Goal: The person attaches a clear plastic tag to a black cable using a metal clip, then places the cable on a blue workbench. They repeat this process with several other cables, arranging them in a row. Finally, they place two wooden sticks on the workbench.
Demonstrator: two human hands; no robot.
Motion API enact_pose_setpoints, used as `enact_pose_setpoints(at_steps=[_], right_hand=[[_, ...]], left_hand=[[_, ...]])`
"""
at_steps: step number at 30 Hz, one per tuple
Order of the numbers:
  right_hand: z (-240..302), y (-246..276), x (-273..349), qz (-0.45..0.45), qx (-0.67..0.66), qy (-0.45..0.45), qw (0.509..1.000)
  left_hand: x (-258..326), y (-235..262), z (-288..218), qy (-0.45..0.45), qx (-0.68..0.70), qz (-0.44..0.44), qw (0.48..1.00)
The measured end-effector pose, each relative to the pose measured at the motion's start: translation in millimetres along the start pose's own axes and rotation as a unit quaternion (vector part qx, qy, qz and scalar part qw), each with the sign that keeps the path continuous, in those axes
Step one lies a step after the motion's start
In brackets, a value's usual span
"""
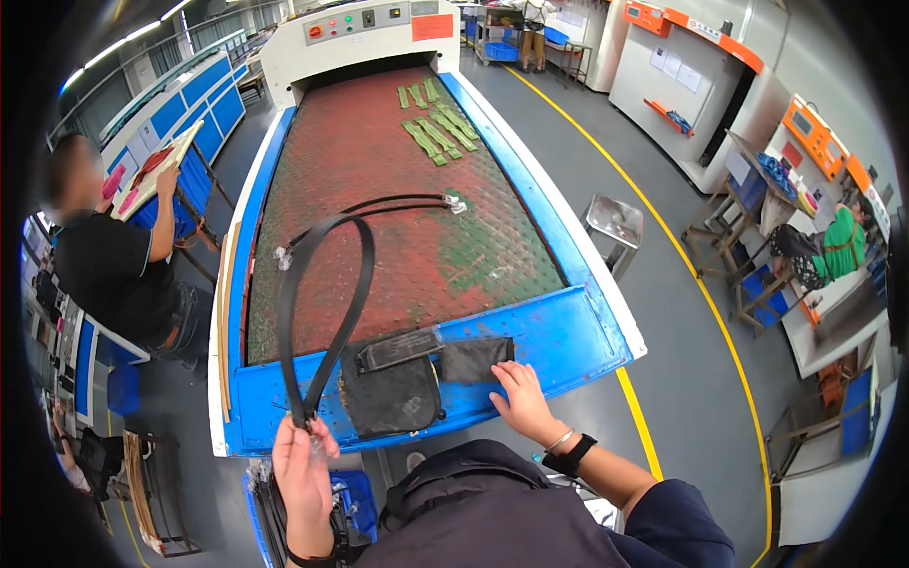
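We wear a black wristband (571,456), with a slim silvery bangle (560,441) on its hand side, a short navy sleeve (674,525) up-arm from it, dark cloth (483,516) to its left.

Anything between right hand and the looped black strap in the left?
Low items only, on the blue ledge: a small black piece at the right hand, then a larger black pad. Nothing visible stands up between hand and black strap.

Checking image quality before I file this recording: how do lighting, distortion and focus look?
Head view: fisheye distortion makes the orange-trimmed cabinet lean, and black rings the rim; lighting is bright, with highlights on the metal stool; the person at left has a blurred face; the black strap, left hand and right hand look fairly sharp.
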State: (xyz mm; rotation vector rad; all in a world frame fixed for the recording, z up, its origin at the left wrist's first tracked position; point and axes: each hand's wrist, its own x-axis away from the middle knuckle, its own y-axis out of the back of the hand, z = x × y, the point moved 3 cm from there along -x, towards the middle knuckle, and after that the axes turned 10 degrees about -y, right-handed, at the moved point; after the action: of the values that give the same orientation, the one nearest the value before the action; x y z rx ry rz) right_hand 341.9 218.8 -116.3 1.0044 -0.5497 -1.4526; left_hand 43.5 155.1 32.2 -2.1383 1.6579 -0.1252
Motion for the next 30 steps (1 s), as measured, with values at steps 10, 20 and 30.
enact_pose_setpoints(at_steps=[10,20,30], right_hand=[[89,89,-25,0.071,-0.306,0.070,0.947],[66,100,-14,0.023,-0.402,-0.026,0.915],[46,123,-17,-0.044,-0.367,-0.033,0.929]], left_hand=[[-20,-83,67,-0.089,-0.171,0.074,0.978],[-3,-150,106,-0.190,-0.265,0.073,0.943],[20,-196,120,-0.238,-0.268,0.062,0.932]])
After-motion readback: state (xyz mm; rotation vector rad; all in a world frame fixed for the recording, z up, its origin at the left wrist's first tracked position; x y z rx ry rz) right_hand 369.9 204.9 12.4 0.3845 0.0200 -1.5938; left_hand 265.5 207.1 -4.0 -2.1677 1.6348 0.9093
